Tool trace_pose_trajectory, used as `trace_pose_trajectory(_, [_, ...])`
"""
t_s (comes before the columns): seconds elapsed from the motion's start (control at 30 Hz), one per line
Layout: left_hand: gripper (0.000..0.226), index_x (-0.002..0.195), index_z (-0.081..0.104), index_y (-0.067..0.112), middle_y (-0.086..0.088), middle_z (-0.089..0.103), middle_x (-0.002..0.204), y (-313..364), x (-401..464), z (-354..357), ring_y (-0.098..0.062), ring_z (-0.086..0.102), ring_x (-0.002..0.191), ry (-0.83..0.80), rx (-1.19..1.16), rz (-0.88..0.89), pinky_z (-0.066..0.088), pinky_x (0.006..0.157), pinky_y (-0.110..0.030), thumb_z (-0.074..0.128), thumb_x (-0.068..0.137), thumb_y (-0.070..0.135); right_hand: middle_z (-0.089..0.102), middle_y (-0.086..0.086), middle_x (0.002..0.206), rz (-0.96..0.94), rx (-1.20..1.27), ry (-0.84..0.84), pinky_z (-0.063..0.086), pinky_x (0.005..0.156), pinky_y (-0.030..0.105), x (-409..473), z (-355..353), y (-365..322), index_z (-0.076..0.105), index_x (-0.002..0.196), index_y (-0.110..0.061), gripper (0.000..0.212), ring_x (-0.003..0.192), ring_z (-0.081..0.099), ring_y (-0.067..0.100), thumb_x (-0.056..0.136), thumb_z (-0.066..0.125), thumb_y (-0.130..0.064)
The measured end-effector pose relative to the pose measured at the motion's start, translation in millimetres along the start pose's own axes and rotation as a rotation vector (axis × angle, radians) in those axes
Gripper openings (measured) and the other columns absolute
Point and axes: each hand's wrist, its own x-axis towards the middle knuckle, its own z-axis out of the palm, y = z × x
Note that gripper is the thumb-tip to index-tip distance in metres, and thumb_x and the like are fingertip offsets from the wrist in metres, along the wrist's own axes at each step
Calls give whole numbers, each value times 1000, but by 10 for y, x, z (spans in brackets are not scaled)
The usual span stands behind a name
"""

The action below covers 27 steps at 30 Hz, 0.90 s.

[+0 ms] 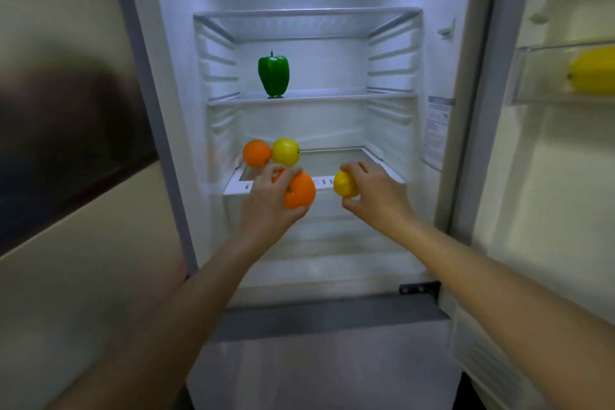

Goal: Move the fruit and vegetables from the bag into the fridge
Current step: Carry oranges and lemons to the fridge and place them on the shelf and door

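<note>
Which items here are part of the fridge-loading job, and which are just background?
Job:
- orange held in left hand
- lemon held in right hand
- shelved orange, yellow apple, green pepper
- yellow fruit in door bin
- fridge

Background:
- label sticker
- dark panel at left

The middle shelf (332, 97) holds a green pepper (273, 74) standing up. On the lower shelf (336, 160), at the left, an orange (256, 153) and a yellow apple (285, 152) sit touching.
</note>
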Motion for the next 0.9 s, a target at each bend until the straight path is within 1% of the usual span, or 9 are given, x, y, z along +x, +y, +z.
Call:
trace_pose_trajectory(0.2, [68, 132, 48, 25, -8, 44, 133, -255, 802, 454, -29, 47, 116, -52, 46, 47, 47, 89, -39, 76, 70, 30, 51, 0, 126, 39, -55, 29, 35, 70, 27, 443, 167, 222, 48, 128, -21, 54, 115, 45, 20, 78, 65, -25])
trace_pose_trajectory(0.3, [68, 135, 43, 30, -6, 38, 139, -351, 1212, 673, -29, 45, 119, -137, 72, 50, 47, 92, -41, 73, 74, 33, 50, 0, 127, 71, -93, 41, 37, 70, 28, 631, 199, 349, 48, 128, -20, 56, 114, 45, 22, 76, 67, -24])
trace_pose_trajectory(0.37, [66, 135, 43, 29, -7, 38, 138, -420, 1450, 829, -30, 44, 120, -190, 82, 62, 44, 94, -39, 72, 76, 33, 50, 1, 125, 98, -110, 52, 39, 69, 29, 729, 223, 442, 48, 128, -20, 57, 112, 46, 23, 74, 67, -23])
trace_pose_trajectory(0.43, [64, 133, 46, 26, -9, 42, 133, -496, 1630, 990, -31, 46, 116, -189, 62, 116, 44, 92, -39, 73, 75, 31, 51, 1, 124, 122, -125, 61, 39, 68, 28, 797, 258, 538, 48, 127, -20, 57, 111, 46, 23, 74, 67, -23])
trace_pose_trajectory(0.5, [64, 131, 48, 24, -9, 44, 130, -567, 1762, 1142, -31, 47, 114, -188, 40, 147, 45, 90, -39, 74, 74, 30, 51, 1, 124, 152, -138, 57, 40, 69, 29, 849, 296, 627, 48, 127, -20, 57, 112, 46, 23, 74, 67, -23])
trace_pose_trajectory(0.57, [63, 131, 47, 25, -8, 43, 131, -618, 1867, 1275, -30, 45, 115, -220, 44, 145, 45, 89, -39, 73, 74, 30, 50, 2, 125, 190, -134, 44, 45, 73, 34, 891, 331, 706, 47, 128, -20, 58, 113, 45, 24, 74, 68, -22])
trace_pose_trajectory(0.73, [65, 134, 41, 26, -9, 40, 133, -731, 2034, 1536, -33, 43, 118, -324, 143, 200, 42, 89, -42, 70, 76, 30, 50, 5, 127, 254, -156, -4, 48, 81, 40, 937, 404, 852, 47, 128, -20, 59, 113, 45, 26, 74, 69, -22])
trace_pose_trajectory(0.8, [67, 135, 40, 25, -10, 40, 132, -768, 2091, 1609, -34, 43, 117, -337, 160, 193, 43, 89, -42, 70, 76, 30, 50, 4, 128, 262, -168, -12, 48, 80, 40, 946, 429, 878, 47, 127, -21, 57, 112, 45, 26, 74, 68, -22])
trace_pose_trajectory(0.9, [68, 137, 37, 24, -12, 38, 134, -791, 2183, 1686, -35, 43, 117, -360, 170, 158, 44, 89, -44, 69, 77, 30, 48, 0, 129, 264, -213, -28, 45, 75, 34, 958, 456, 872, 46, 127, -23, 55, 114, 44, 23, 76, 65, -24])
